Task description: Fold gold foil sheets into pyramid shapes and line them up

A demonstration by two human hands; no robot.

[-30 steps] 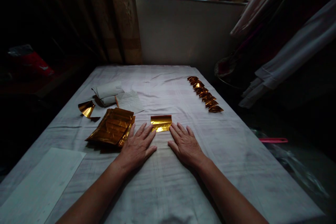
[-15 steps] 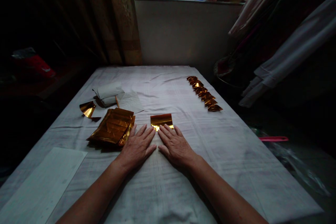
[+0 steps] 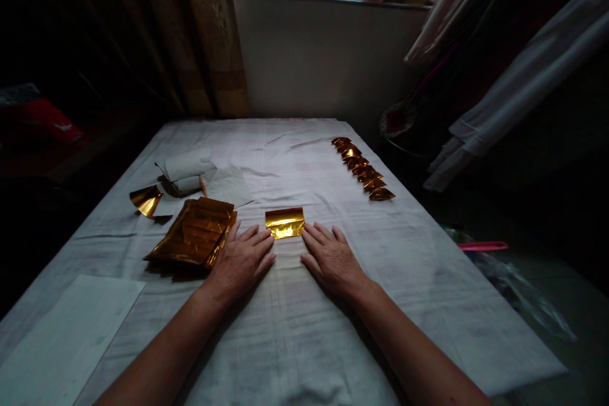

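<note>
A small rectangle of shiny gold foil paper [image 3: 284, 222] lies on the cloth-covered table, with a crease running across it. My left hand [image 3: 242, 261] lies flat, fingers stretched, its fingertips at the foil's lower left corner. At the lower right corner rest the fingertips of my right hand [image 3: 332, 258], also flat and open. Just left of my left hand is a stack of gold foil sheets [image 3: 190, 231], which that hand partly overlaps. A row of folded gold foil pieces [image 3: 364, 169] runs along the table's right side.
Crumpled pale paper [image 3: 190, 168] and a curled foil piece [image 3: 146, 200] lie beyond the stack. A white sheet [image 3: 71, 330] covers the left front of the table [image 3: 295, 342]. Clothes [image 3: 514, 95] hang at the right; a curtain [image 3: 204, 32] hangs at the back left.
My right hand has slid to the right, from the foil's middle to its right corner, uncovering its lower edge. My left hand stays at the left corner. The whole view has shifted slightly.
</note>
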